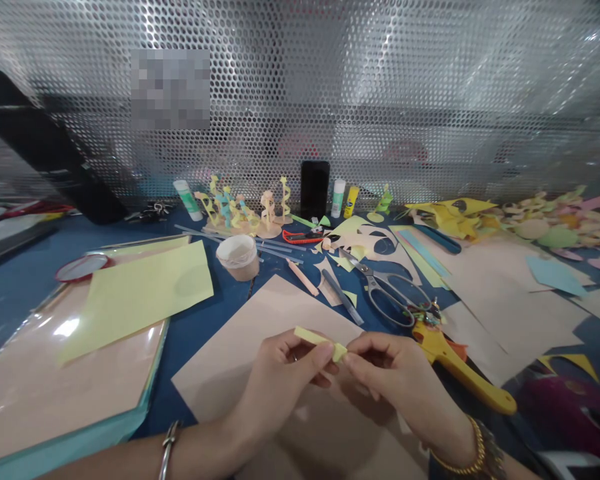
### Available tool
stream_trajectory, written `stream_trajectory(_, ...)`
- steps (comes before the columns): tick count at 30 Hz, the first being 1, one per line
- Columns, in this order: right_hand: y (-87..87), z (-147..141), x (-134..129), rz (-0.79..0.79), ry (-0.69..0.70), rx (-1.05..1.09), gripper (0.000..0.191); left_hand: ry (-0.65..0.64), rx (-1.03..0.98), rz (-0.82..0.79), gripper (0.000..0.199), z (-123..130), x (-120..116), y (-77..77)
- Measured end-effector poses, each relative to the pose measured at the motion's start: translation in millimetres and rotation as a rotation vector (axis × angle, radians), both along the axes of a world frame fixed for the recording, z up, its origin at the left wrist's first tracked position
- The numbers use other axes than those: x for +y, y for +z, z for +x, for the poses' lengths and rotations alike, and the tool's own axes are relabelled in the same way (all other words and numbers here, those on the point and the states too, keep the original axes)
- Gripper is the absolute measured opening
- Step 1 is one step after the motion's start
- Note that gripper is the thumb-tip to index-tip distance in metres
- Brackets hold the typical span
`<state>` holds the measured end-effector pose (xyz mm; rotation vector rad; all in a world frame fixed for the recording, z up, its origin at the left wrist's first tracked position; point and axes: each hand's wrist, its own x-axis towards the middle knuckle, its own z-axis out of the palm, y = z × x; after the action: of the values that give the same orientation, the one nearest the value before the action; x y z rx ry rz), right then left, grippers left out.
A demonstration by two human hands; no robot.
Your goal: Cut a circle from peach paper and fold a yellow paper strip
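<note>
A narrow yellow paper strip (313, 337) is held above a large pale pink sheet (240, 357), its right end folded or bent. My left hand (293, 367) pinches the strip between thumb and fingers. At the strip's right end, my right hand (383, 367) has its thumb and fingertips closed on the folded tip. Both hands are close together, fingertips nearly touching. The fold's inner side is hidden by the fingers.
Silver scissors (387, 287), a yellow-handled tool (465, 373), a blue pen (343, 297) and a paper cup (238, 257) lie beyond the hands. Yellow paper (150, 287) is at left. Curled paper pieces (240, 213), glue sticks (339, 198) and a phone (315, 190) stand behind.
</note>
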<state>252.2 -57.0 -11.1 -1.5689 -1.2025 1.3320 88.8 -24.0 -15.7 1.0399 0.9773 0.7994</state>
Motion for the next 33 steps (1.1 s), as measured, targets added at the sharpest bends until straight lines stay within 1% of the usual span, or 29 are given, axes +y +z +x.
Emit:
stream_trajectory(6,2.3,-0.1,-2.1,0.080,-0.018,-0.071,0.019,-0.022,-0.091,-0.129,0.019,1.0,-2.3,0.0)
stream_trajectory(9,3.9,1.0,-3.0,0.147,0.002,-0.116,0.018,-0.041,-0.144,-0.201,0.022,2.2,-2.9,0.4)
stream_trajectory(11,4.1,1.2,-3.0,0.176,0.020,-0.131,0.018,-0.041,-0.162,-0.208,0.022,2.5,-2.7,1.0)
stream_trajectory(13,3.7,1.0,-2.9,0.184,0.031,-0.130,0.019,-0.014,-0.153,-0.173,0.024,2.3,-2.5,2.2)
stream_trajectory(17,1.5,0.6,-4.1,0.174,0.031,-0.126,0.019,0.037,-0.098,-0.053,0.038,1.5,-2.8,4.5)
stream_trajectory(19,0.4,0.9,-5.5,0.173,0.034,-0.119,0.019,0.049,-0.080,-0.012,0.042,1.4,-3.1,4.6)
stream_trajectory(26,0.0,1.7,-7.0,0.180,0.047,-0.119,0.018,0.089,-0.080,0.024,0.048,1.1,-4.1,2.6)
stream_trajectory(29,0.1,1.0,-5.8,0.162,0.051,-0.124,0.018,0.090,-0.068,0.038,0.044,1.2,-4.3,4.1)
stream_trajectory(33,-0.5,0.3,-5.2,0.160,0.042,-0.119,0.020,0.074,-0.028,0.094,0.024,1.2,-4.8,7.6)
